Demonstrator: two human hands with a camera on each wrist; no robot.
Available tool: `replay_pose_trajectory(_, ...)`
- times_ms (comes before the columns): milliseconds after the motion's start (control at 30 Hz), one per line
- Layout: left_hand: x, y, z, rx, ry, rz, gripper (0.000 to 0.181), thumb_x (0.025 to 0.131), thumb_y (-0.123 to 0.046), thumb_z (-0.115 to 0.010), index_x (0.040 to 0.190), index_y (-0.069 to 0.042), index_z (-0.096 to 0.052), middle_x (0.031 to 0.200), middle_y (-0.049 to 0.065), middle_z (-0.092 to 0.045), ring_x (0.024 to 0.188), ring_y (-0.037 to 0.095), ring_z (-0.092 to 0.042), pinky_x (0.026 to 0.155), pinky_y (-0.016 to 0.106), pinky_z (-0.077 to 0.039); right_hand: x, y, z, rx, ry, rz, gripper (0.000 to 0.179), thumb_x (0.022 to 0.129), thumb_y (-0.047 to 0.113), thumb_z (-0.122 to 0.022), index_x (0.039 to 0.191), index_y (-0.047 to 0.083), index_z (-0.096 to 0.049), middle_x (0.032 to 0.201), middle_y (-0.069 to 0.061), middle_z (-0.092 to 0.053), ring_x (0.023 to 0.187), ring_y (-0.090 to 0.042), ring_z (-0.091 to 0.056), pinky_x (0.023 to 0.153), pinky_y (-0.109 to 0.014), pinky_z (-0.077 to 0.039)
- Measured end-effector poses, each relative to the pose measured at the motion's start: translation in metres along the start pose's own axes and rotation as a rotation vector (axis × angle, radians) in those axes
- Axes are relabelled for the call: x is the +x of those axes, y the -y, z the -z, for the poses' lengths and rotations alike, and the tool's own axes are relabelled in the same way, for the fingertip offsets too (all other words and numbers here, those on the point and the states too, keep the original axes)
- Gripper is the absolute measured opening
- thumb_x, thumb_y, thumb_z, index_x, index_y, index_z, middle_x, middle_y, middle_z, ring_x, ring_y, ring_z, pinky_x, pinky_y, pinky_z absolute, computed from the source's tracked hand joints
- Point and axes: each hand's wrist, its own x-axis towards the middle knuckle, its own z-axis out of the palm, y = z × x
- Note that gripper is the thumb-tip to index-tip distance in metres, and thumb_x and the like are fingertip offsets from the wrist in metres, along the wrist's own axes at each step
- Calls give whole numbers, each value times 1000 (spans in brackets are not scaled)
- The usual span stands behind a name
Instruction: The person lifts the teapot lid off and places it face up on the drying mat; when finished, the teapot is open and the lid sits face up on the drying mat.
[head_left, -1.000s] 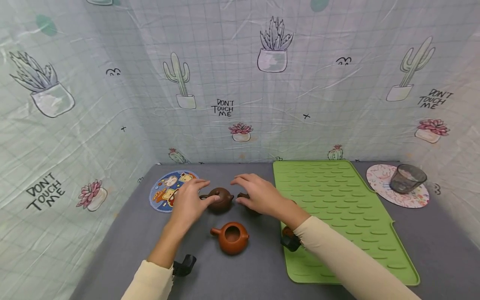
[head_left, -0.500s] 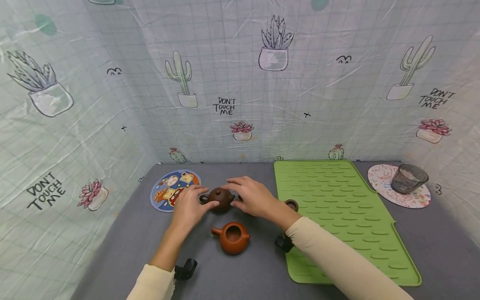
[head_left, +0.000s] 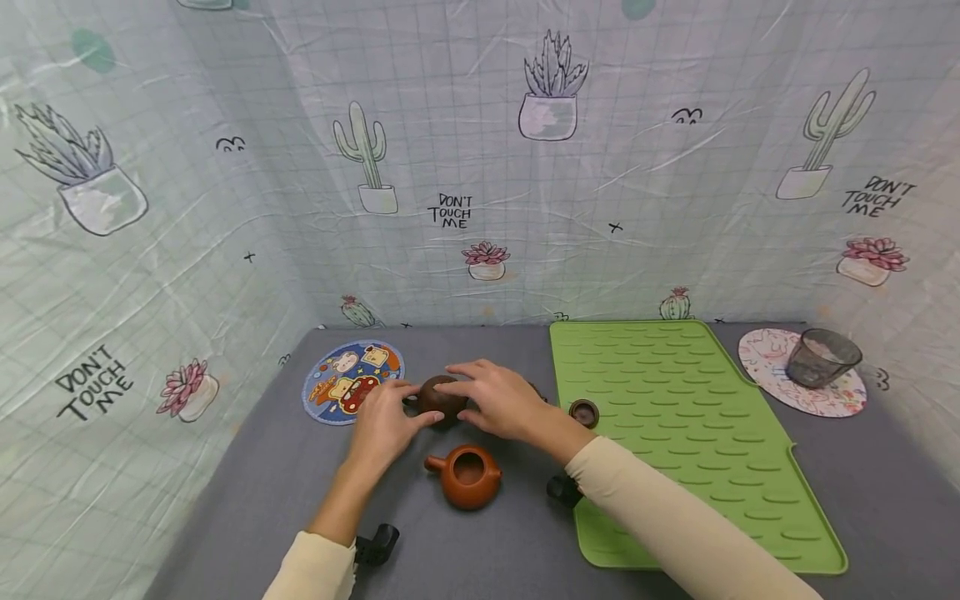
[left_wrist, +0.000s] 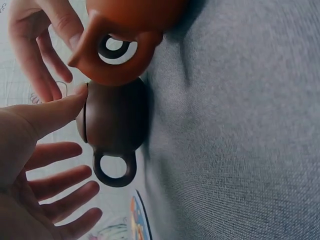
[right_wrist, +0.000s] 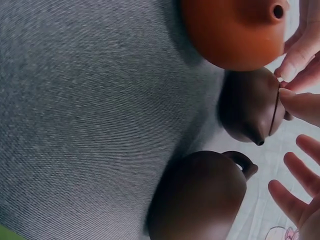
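A small dark brown lidded teapot (head_left: 442, 400) stands between both hands. My left hand (head_left: 384, 421) is at its handle side; in the left wrist view the thumb (left_wrist: 60, 112) reaches the lid's rim, the other fingers spread and straight. From the spout side my right hand (head_left: 497, 400) reaches over the lid, hiding part of it; in the right wrist view its thumb (right_wrist: 299, 105) is right at the lid's edge, fingers apart. An orange-brown teapot (head_left: 456, 493) without a lid stands nearer the person. Another dark brown teapot (right_wrist: 200, 200) is mostly hidden behind my right hand in the head view.
A green ridged mat (head_left: 675, 483) lies to the right, with a small dark round lid (head_left: 583, 413) on its left edge. At the back right, a grey translucent cup (head_left: 821, 360) stands on a pink patterned round mat (head_left: 765, 350). A blue cartoon round mat (head_left: 322, 400) lies at left.
My right hand has moved left over the teapot's lid, and my left hand has come slightly closer to it. The small dark lid on the green mat has come into view beside the right wrist.
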Motion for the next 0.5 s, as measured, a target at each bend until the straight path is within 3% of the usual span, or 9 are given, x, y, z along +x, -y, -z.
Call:
replay_pose_trajectory(233,3,4,-4,10,11,7,53,78,-36,-89,115,-1,-77,126,21,-70,120,42,-63,103,56,-50,2,0,-9,-46,57,9,54,95,33,-73,147,34,-57,156,0,-51,138,-24,-54,99,-40,-58)
replay_pose_trajectory(500,6,6,-10,17,36,42,54,79,-38,-88,117,-1,-76,128,21,-69,123,41,-62,104,55,-49,4,-3,-21,-63,60,18,56,95,33,-73,149,34,-54,157,-1,-51,138,-25,-54,101,-41,-57)
